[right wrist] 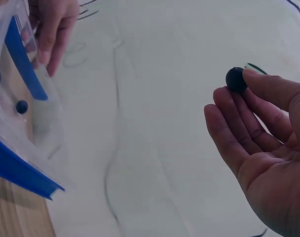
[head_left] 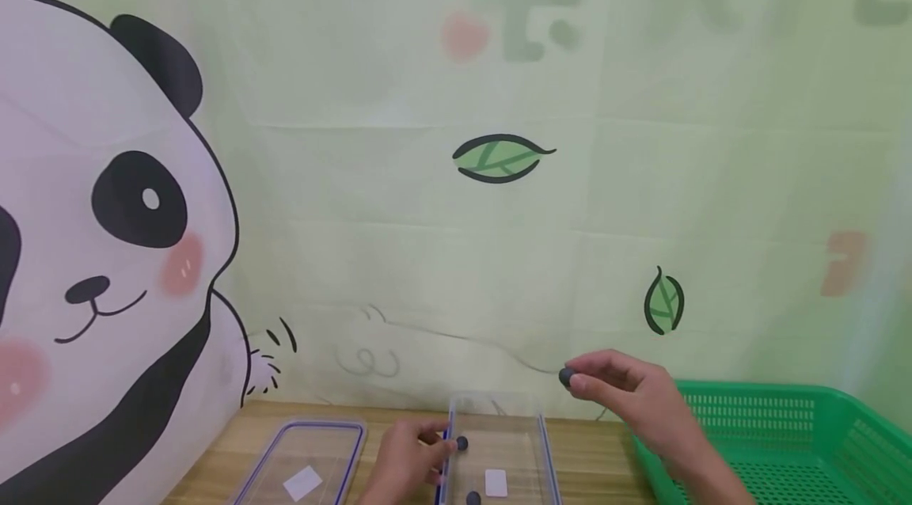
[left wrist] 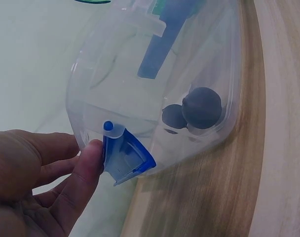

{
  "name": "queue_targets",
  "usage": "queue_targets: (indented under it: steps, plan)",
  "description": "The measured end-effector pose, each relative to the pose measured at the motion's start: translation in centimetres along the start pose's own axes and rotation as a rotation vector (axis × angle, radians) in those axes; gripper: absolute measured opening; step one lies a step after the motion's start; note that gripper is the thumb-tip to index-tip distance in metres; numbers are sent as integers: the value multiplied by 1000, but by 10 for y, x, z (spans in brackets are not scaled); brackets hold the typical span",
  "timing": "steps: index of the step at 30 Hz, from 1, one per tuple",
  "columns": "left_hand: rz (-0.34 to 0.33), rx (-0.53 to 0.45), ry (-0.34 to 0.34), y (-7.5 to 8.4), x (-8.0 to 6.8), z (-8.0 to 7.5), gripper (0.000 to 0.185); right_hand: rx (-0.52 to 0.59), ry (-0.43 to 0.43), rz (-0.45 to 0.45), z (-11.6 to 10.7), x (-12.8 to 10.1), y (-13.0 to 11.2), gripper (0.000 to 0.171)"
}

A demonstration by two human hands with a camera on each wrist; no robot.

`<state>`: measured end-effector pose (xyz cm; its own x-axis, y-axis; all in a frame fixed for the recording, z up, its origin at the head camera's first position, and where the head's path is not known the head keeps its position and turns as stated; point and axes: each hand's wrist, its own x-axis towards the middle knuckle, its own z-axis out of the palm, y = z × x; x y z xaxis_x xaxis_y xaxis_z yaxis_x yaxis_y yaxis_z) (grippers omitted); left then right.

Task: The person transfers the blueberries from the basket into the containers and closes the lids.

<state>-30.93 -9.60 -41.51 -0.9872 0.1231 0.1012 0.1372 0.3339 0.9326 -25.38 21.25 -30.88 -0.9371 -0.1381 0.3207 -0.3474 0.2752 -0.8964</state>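
My right hand (head_left: 644, 398) is raised between the box and the basket, pinching a small dark round ball (right wrist: 235, 80) between thumb and fingertips. The left hand (head_left: 409, 453) grips the rim of a clear plastic box (left wrist: 120, 89), its thumb beside a blue clip (left wrist: 128, 153). Inside the box lie two more dark balls, one near the left wall (head_left: 462, 443) and another closer to the front (head_left: 473, 498). A white label (head_left: 495, 483) shows on the box's bottom.
To the left, a clear lid (head_left: 313, 427) with a blue seal lies on the wooden table (head_left: 591, 457). At the right stands a green slotted basket (head_left: 755, 392), partly behind the right forearm. A printed cloth (head_left: 399, 196) with a panda and leaves hangs behind the table.
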Motion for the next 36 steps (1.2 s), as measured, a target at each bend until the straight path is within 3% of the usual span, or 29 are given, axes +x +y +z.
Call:
queue_targets:
  steps: [11, 19, 23, 30, 36]
  plan:
    - [13, -2, 4, 0, 0, 3, 35, 78, -104, 34, 33, 5, 14, 33]
    - [-15, 23, 13, 2, 1, 1, 35, 51, -281, 83, 64, 12, 45, 26]
    - [-10, 20, 12, 1, 2, 1, 35, 16, -356, 149, 77, 13, 62, 18]
    - [3, 11, 9, -2, 2, 2, 36, -42, -454, 215, 90, 12, 73, 13]
    - [6, -1, 4, -2, 3, 2, 38, -12, -487, 232, 94, 11, 75, 10]
